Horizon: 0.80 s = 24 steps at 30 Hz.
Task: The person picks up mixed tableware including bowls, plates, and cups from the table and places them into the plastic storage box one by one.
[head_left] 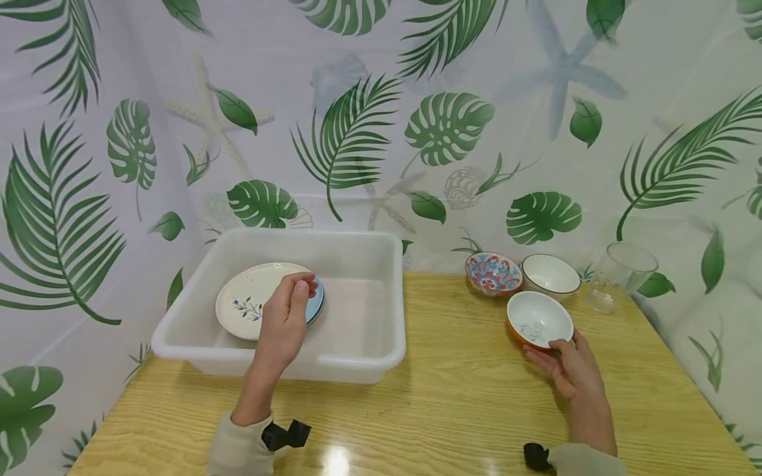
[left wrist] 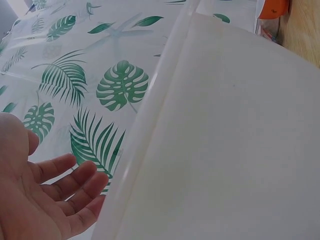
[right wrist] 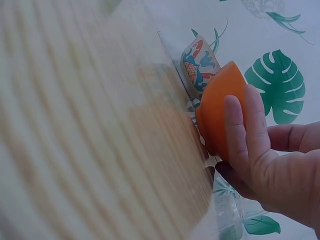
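The left hand (head_left: 284,322) hovers over the white plastic tub (head_left: 357,360), its fingers loosely curled and holding nothing; just under and beyond the fingertips lies a white plate with a blue sprig (head_left: 247,307), stacked on a light blue plate (head_left: 317,304) whose edge shows to the right of the thumb. The right hand (head_left: 573,370) grips the orange bowl with a white inside (head_left: 538,320) at its near rim, fingers laid along the orange outer wall (plain in the right wrist view), the bowl tilted on the wooden table (head_left: 452,396). Beyond that grip stand a red-and-blue patterned bowl (head_left: 493,272), a white bowl (head_left: 550,274) and, further right, a clear glass (head_left: 619,274)
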### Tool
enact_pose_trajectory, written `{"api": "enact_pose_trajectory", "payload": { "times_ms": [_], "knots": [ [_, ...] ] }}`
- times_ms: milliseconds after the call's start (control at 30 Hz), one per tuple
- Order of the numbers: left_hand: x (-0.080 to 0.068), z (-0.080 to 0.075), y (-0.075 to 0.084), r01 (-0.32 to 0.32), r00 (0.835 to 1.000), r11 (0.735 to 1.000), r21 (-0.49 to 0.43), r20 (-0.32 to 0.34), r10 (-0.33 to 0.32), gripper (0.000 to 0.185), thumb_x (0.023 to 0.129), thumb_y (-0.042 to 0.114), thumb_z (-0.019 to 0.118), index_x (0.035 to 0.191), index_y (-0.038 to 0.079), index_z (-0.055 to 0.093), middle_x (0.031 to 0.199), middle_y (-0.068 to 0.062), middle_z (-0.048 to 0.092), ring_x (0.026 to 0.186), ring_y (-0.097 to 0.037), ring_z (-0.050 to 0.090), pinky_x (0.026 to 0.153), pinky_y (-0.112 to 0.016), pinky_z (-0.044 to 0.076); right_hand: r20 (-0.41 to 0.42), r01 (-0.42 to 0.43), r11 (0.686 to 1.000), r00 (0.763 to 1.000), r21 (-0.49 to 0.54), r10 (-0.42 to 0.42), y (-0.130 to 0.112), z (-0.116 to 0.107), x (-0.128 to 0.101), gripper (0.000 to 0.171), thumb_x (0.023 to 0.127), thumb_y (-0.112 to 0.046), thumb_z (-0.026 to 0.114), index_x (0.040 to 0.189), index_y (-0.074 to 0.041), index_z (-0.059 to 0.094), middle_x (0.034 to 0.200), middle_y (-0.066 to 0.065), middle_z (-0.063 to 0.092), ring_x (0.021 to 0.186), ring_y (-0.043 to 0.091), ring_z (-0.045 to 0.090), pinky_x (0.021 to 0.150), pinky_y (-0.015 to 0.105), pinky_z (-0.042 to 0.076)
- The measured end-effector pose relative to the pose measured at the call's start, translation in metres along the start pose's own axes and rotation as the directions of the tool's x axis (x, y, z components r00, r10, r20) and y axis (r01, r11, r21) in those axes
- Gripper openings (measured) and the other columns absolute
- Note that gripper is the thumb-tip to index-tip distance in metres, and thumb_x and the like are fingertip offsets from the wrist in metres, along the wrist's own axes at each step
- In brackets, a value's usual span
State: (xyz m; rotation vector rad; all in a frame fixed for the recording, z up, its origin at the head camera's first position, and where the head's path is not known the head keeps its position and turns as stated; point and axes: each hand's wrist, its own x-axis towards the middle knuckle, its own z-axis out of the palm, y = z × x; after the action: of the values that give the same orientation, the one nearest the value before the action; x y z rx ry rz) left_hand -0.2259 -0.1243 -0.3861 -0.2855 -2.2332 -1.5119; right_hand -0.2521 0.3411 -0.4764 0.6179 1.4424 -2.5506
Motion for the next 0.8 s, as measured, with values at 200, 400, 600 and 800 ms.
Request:
{"api": "enact_pose_trajectory", "payload": {
  "times_ms": [200, 400, 600, 800],
  "knots": [
    [0.0, 0.001, 0.0, 0.012, 1.0, 1.0, 0.002, 0.013, -0.012, 0.033, 0.109, 0.02, 0.038, 0.125, -0.001, 0.058, 0.111, -0.014, 0.064, 0.105, -0.025, 0.062, 0.094, -0.032, 0.049, 0.002, 0.027, 0.998, 1.0, -0.056, -0.027, 0.0, 0.001, -0.001, 0.079, 0.101, 0.003, 0.028, 0.158, -0.028, -0.017, 0.157, 0.013, 0.008, 0.086, 0.019, 0.071, 0.09, 0.032, 0.055],
    [0.001, 0.002, 0.0, 0.011, 1.0, 1.0, -0.003, 0.021, -0.011, 0.033, 0.109, 0.021, 0.038, 0.125, -0.001, 0.057, 0.112, -0.015, 0.064, 0.106, -0.025, 0.062, 0.094, -0.034, 0.049, 0.036, 0.083, 0.992, 0.996, -0.098, -0.079, -0.002, 0.002, -0.003, 0.081, 0.098, 0.01, 0.029, 0.158, -0.02, -0.016, 0.149, 0.015, 0.019, 0.088, 0.017, 0.07, 0.088, 0.032, 0.056],
    [0.0, 0.003, 0.002, 0.026, 0.999, 1.0, -0.002, 0.032, -0.026, 0.034, 0.109, 0.021, 0.038, 0.126, -0.001, 0.057, 0.114, -0.018, 0.063, 0.107, -0.025, 0.061, 0.095, -0.036, 0.048, 0.06, 0.124, 0.983, 0.991, -0.134, -0.117, -0.006, 0.005, -0.009, 0.08, 0.097, 0.009, 0.028, 0.158, -0.017, -0.016, 0.146, 0.018, 0.02, 0.084, 0.018, 0.071, 0.087, 0.032, 0.056],
    [-0.002, 0.005, 0.002, 0.027, 0.999, 1.0, -0.008, 0.036, -0.027, 0.034, 0.109, 0.021, 0.039, 0.125, -0.001, 0.058, 0.113, -0.015, 0.064, 0.107, -0.023, 0.061, 0.095, -0.034, 0.048, 0.081, 0.169, 0.971, 0.984, -0.17, -0.158, -0.009, 0.01, -0.016, 0.078, 0.096, 0.008, 0.027, 0.158, -0.015, -0.015, 0.146, 0.021, 0.017, 0.084, 0.017, 0.071, 0.082, 0.03, 0.058]
  ]
}}
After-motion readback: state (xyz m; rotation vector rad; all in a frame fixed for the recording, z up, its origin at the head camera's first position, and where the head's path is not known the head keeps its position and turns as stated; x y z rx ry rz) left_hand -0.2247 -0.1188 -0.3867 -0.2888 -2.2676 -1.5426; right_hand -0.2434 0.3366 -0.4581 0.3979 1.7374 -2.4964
